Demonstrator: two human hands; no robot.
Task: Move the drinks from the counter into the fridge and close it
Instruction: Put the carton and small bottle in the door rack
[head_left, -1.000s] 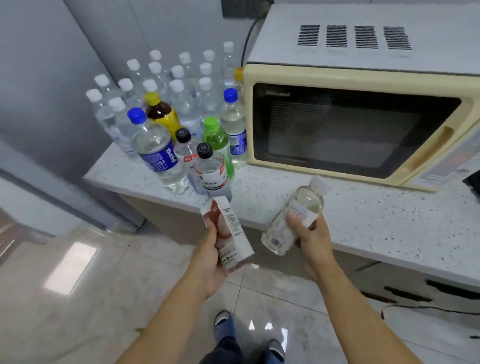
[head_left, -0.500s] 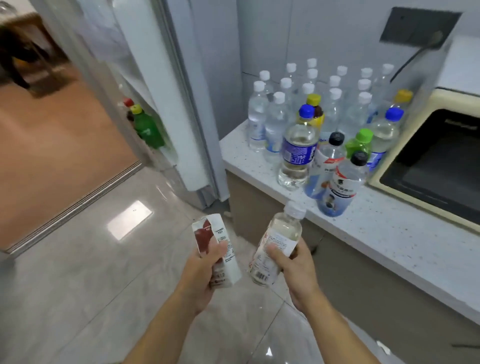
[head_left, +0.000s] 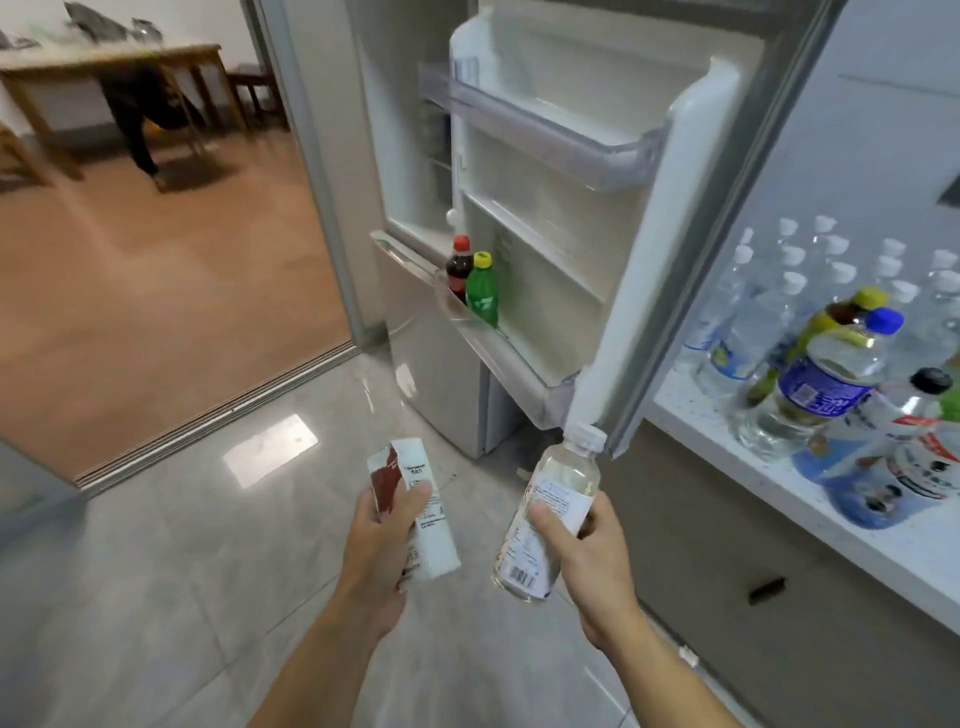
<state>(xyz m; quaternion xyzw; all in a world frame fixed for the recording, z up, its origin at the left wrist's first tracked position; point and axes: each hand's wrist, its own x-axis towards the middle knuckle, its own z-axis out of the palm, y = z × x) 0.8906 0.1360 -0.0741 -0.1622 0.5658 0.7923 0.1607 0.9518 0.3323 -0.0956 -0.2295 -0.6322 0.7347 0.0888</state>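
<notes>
Head view: the left hand (head_left: 382, 540) grips a small white drink carton with a dark red panel (head_left: 415, 512), fingers wrapped round its lower half so the top stays clear for setting down. At about three o'clock from it, the right hand (head_left: 584, 551) grasps a clear plastic bottle with a white cap and paper label (head_left: 550, 514) round its middle, cap tilted toward twelve o'clock at the open white fridge door (head_left: 639, 249). Both drinks are off the counter, carried low in front of the fridge, one per hand, probably to save a trip. On the door's lowest shelf (head_left: 511, 364) a dark cola bottle with a red cap (head_left: 459, 267) and a green bottle with a yellow cap (head_left: 482, 291) stand upright at the far end, leaving room nearer the hands. At two to three o'clock the speckled white counter (head_left: 852, 525) holds many bottles, so I judge most of the task remains.
</notes>
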